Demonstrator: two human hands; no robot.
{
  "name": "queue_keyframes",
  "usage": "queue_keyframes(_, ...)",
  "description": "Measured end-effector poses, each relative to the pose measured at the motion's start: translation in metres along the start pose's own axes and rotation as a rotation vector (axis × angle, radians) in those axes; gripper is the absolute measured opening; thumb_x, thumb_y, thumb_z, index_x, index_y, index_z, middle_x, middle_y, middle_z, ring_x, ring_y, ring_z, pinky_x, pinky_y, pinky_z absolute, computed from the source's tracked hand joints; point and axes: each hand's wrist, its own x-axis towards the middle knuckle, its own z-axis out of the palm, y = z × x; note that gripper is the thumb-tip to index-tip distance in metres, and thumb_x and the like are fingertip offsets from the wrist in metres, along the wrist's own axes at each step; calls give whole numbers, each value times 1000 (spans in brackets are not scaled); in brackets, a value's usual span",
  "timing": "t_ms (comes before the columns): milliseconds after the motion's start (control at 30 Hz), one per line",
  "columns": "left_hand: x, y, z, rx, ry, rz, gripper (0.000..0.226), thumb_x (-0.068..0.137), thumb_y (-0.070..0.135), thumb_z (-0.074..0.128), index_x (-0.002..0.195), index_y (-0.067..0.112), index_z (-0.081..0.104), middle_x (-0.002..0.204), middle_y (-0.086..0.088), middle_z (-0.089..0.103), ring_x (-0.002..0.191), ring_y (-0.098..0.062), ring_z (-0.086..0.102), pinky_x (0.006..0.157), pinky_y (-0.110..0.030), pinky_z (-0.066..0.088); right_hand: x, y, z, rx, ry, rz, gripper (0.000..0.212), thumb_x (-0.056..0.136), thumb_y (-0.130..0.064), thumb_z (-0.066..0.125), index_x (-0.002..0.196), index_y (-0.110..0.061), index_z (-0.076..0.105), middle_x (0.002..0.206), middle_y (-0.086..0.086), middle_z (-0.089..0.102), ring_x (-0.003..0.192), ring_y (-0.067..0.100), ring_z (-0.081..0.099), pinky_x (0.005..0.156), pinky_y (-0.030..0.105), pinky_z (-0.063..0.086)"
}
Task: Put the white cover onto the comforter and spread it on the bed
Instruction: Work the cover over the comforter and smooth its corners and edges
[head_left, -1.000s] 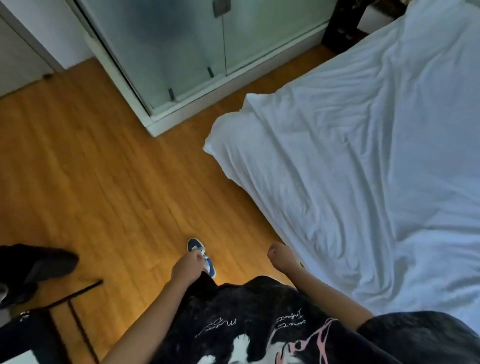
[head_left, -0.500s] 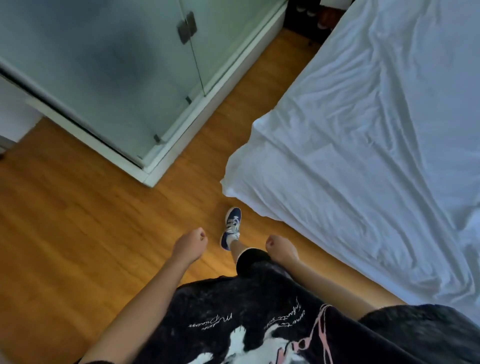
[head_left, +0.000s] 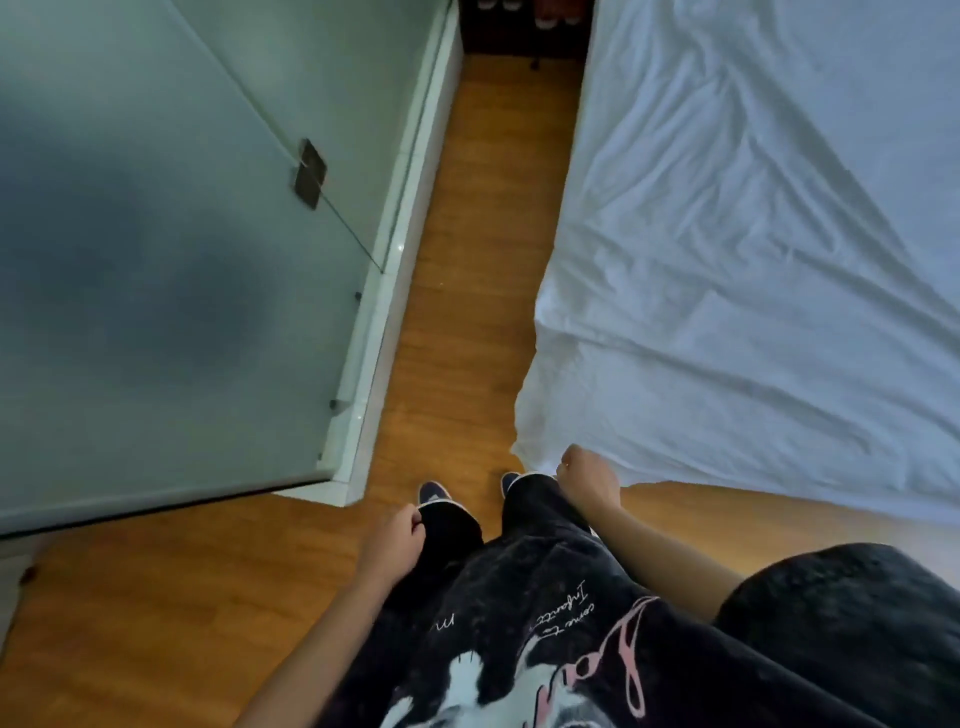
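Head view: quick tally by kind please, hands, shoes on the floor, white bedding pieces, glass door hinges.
Hands: 2, left hand and right hand
Shoes: 2, left shoe, right shoe
White bedding: 1, white cover
Door hinges: 1, hinge
Total: 6
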Motion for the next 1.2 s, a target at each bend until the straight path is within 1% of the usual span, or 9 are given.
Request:
queue_keyframes(133,72,-10,-48,200,-49,206,21,98,27,43,106,20,61,107,-1,64,88,-19,57,71,-31,43,21,-43,7,173,151,136,26,95,-16,41,109,-7,60,106,11,63,94,30,58,71,33,43)
queue_keyframes(367,182,25,-85,551,-192,632,26,100,22,41,120,16,56,118,-4,60,103,-23,58,82,-33,47,39,-83,57,399,357,476,29,96,-22,43,120,-12,57,117,6,58,105,25,54,71,31,38)
queue_keyframes(567,266,75,-26,519,-224,640,28,100,25,41,124,19,54,120,-2,63,105,-23,59,80,-33,47,90,-83,139,454,465,626,25,97,-21,44,119,-16,56,117,2,58,103,21,52,69,30,38)
queue_keyframes(633,289,90,5,396,-272,537,29,100,26,44,126,19,53,121,-1,63,105,-22,59,77,-30,44,118,-82,173,373,467,536,28,95,-20,48,122,-15,55,121,4,58,108,23,52,74,31,45)
queue_keyframes(767,330,117,66,-201,-351,221,50,97,27,55,142,12,39,137,-6,52,120,-21,52,85,-26,40,171,-81,225,314,513,479,29,87,-22,63,114,-11,62,114,6,63,104,27,58,84,36,50)
queue_keyframes(867,352,132,92,-366,-328,255,57,93,30,62,141,9,41,136,-6,52,122,-20,51,89,-20,40,201,-83,255,314,730,508,32,75,-19,75,105,-8,66,105,9,64,96,28,60,80,37,51)
queue_keyframes(933,359,141,101,-518,-325,282,35,90,23,65,121,8,59,108,-1,65,97,-11,62,72,-8,44,216,-83,266,299,861,518,40,73,-23,77,108,-9,63,109,12,62,100,29,58,84,37,50)
queue_keyframes(1000,358,149,105,-637,-343,279,8,89,18,67,93,12,65,83,4,67,67,0,62,57,-11,46,231,-80,268,286,961,504,48,72,-25,77,114,-12,56,113,13,59,106,29,54,88,37,47)
queue_keyframes(1200,341,143,104,-771,-343,365,5,85,12,70,86,16,67,82,3,71,74,-5,69,62,-17,51,259,-62,245,281,1188,540,50,72,-17,76,111,-17,44,104,10,61,99,25,53,82,35,49)
